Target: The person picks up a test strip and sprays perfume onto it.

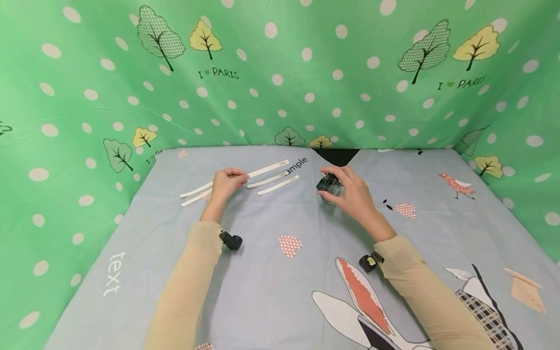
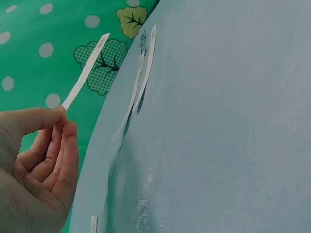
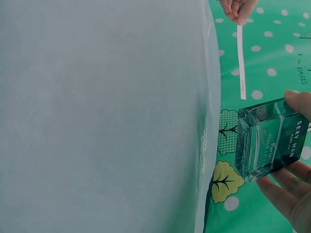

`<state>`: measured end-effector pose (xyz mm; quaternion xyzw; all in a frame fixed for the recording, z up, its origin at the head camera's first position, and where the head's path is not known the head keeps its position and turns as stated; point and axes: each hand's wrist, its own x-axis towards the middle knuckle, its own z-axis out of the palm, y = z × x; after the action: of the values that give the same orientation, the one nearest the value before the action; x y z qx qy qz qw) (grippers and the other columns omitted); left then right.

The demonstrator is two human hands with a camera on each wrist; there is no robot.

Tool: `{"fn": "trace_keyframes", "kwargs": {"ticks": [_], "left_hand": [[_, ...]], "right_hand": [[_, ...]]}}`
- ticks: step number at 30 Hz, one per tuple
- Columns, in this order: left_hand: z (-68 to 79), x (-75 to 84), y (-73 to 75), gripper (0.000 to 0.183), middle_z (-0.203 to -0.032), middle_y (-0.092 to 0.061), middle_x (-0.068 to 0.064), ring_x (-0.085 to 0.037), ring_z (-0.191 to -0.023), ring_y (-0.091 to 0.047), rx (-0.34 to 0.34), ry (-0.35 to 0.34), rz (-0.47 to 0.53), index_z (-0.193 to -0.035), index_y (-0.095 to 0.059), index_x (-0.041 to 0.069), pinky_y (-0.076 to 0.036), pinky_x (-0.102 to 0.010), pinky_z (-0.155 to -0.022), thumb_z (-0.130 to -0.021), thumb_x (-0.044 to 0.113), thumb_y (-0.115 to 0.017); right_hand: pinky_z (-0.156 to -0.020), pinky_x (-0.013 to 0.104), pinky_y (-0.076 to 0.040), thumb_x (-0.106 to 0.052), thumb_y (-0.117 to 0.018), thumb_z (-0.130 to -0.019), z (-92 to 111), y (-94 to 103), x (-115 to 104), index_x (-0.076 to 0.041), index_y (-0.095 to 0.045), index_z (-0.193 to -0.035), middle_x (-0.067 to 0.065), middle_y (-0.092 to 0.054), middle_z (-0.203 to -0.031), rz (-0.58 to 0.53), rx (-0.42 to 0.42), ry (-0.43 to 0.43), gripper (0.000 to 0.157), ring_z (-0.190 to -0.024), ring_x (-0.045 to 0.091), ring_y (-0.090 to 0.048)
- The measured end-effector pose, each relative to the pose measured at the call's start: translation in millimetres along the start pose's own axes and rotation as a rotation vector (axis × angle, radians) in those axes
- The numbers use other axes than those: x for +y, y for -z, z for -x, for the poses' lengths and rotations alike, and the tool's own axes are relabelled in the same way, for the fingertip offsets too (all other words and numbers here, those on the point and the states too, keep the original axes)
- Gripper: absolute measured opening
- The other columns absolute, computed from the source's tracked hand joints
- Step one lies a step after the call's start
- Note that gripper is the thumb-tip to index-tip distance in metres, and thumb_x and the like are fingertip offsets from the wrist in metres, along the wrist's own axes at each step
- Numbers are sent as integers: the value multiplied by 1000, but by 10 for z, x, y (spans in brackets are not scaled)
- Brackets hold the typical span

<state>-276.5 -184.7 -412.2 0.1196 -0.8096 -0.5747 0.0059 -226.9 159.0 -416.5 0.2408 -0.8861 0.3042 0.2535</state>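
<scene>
My left hand [image 1: 227, 183] pinches one end of a white perfume test strip [image 2: 86, 73] between thumb and fingertips. The strip's free end carries small print and points toward the right. My right hand [image 1: 353, 193] grips a square glass perfume bottle [image 3: 272, 141], thumb on one side and fingers on the other. "SEXY MAN" is lettered on its dark part. Bottle and held strip are apart. Two more test strips [image 1: 277, 185] lie on the cloth between the hands. White strip ends [image 1: 194, 198] also show left of my left hand.
A grey-blue printed cloth [image 1: 271, 287] covers the table. Behind and at both sides hangs a green dotted curtain [image 1: 271, 97]. Small black cameras [image 1: 232, 241] sit on both wrists.
</scene>
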Motion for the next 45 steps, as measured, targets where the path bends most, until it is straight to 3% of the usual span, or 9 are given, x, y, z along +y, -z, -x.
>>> {"fn": "trace_keyframes", "kwargs": {"ticks": [11,24,27,33,36,42,45], "left_hand": [[58,30,4,23,-86,-66,2,-5,-78,-65,-20,-6,14,-107,-69,-1,-59,-34,-93,-91,15,-71],[139,89,20,24,-79,-65,8,0,-72,-65,-21,-52,5,-106,-69,-2,-59,-18,-76,-90,15,-73],[155,103,23,24,-78,-65,9,0,-72,-65,-30,-56,12,-106,-69,-2,-60,-20,-78,-89,15,-73],[194,117,19,24,-78,-65,9,-2,-75,-65,-62,-67,22,-107,-68,-2,-59,-37,-95,-90,14,-72],[215,123,17,23,-77,-65,10,-2,-74,-65,-67,-71,19,-105,-68,-2,-59,-39,-95,-90,14,-73],[242,129,17,23,-77,-65,11,-3,-75,-65,-72,-82,8,-105,-68,-2,-61,-23,-83,-90,15,-73],[257,133,22,23,-77,-65,10,-3,-76,-65,-73,-83,8,-105,-68,-2,-61,-26,-85,-89,15,-73]], "right_hand": [[-60,39,-49,-26,-86,-78,-13,12,-23,-22,-61,-131,14,-64,-112,-5,6,4,58,-82,27,-61],[-63,40,-51,-28,-87,-78,-7,19,-33,-23,-61,-131,13,-63,-112,-7,0,-13,59,-85,28,-61],[-63,40,-50,-27,-87,-78,-6,18,-39,-23,-61,-131,13,-64,-113,-9,-1,-14,59,-85,28,-60],[-62,38,-48,-27,-86,-78,-1,23,-46,-22,-62,-130,13,-63,-111,-4,4,-6,58,-82,26,-58],[-62,38,-48,-27,-87,-78,1,25,-48,-22,-62,-130,13,-64,-111,-5,6,-4,58,-82,26,-58],[-62,37,-48,-26,-87,-78,2,24,-48,-22,-62,-130,13,-64,-112,-12,8,-2,58,-82,26,-58],[-63,38,-48,-26,-87,-78,2,22,-46,-22,-62,-130,13,-64,-112,-13,8,-2,58,-82,26,-58]]}}
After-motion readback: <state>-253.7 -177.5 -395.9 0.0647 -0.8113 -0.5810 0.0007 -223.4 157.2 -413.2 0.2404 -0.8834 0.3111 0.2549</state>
